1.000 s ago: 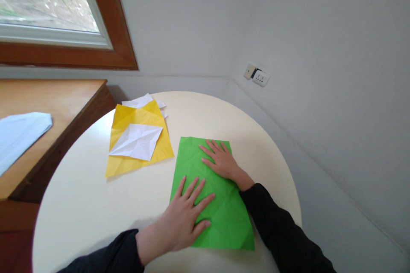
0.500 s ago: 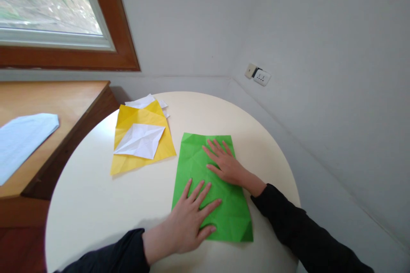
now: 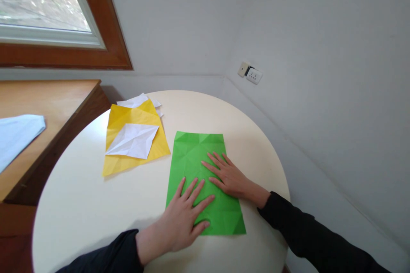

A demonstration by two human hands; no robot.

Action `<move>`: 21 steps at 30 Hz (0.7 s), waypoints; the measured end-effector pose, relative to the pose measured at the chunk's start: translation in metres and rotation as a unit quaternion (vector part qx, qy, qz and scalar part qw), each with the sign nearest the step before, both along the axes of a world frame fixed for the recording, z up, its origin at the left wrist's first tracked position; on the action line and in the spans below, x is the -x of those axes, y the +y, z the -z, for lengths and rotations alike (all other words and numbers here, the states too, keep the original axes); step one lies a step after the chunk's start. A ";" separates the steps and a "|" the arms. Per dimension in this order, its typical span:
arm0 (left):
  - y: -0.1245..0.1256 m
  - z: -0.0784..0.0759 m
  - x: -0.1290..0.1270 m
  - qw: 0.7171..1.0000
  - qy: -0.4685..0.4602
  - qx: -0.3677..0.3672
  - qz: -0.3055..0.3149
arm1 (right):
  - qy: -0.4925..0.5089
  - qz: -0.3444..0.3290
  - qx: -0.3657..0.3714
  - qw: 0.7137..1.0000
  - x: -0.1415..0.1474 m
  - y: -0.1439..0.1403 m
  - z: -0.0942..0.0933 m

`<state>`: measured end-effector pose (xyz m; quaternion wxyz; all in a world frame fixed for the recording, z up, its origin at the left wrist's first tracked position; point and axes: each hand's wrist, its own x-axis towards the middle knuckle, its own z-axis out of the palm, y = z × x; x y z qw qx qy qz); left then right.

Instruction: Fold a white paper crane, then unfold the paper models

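— round cream table in a grey corner; where's the green sheet?
— flat near its front edge, right of a yellow sheet. left hand and right hand lie on it, fingers spread flat, gripping nothing.
— risk?
— uneven pressure could likely skid the creased paper and crumple it.
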<state>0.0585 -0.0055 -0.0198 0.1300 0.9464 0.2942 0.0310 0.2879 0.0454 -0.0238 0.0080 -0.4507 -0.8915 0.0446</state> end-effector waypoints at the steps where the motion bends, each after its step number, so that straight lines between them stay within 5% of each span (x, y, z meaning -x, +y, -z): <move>1: 0.000 0.000 0.000 1.000 0.000 -0.002 -0.001 | 0.000 0.000 0.002 1.000 0.001 0.000 -0.001; 21: 0.000 0.000 -0.001 1.000 0.000 0.009 -0.005 | -0.013 -0.011 -0.021 1.000 0.002 -0.001 -0.002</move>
